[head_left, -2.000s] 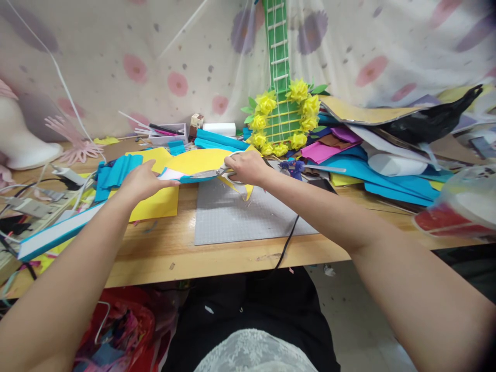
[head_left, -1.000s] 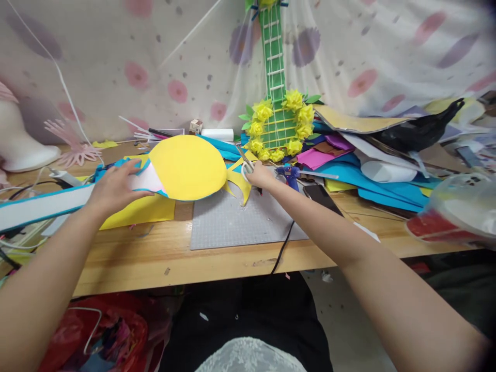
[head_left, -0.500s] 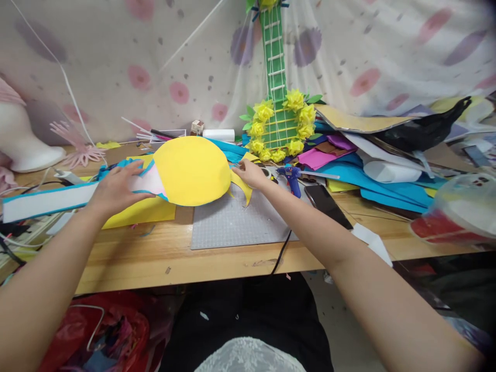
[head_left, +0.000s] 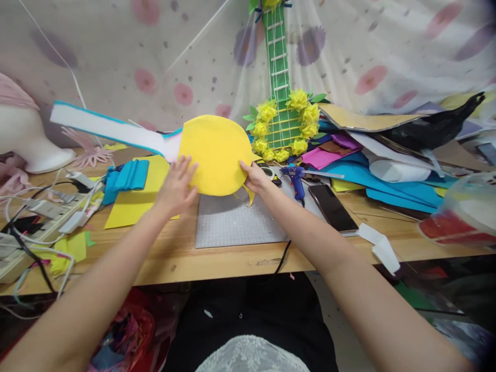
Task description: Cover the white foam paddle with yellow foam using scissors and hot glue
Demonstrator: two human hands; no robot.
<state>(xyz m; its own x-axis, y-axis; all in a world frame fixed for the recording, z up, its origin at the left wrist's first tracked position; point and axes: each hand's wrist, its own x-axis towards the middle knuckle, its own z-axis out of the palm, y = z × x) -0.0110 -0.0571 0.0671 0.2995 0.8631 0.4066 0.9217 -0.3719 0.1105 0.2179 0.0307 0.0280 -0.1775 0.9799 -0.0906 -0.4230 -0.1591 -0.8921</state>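
Now, in the head view, the paddle-shaped cutout is up over the far part of the table, its rounded yellow end in the middle and its long white neck, edged in blue, reaching out to the far left. The right hand has the rounded end by its right edge, thumb on the yellow face and the other fingers curled at the rim, a narrow grip with the cutout in it. Over at the lower left of that yellow face, the left hand lies against it, fingers spread wide. Down below sits the grey cutting mat, a curved yellow scrap over its far part. To the right we have a blue glue gun, then a dark phone, with a bent white strip near the front edge. Left of the mat, folded blue paper rests on a yellow sheet. And at the far side, a green guitar-shaped craft stands upright, ringed with yellow flowers!
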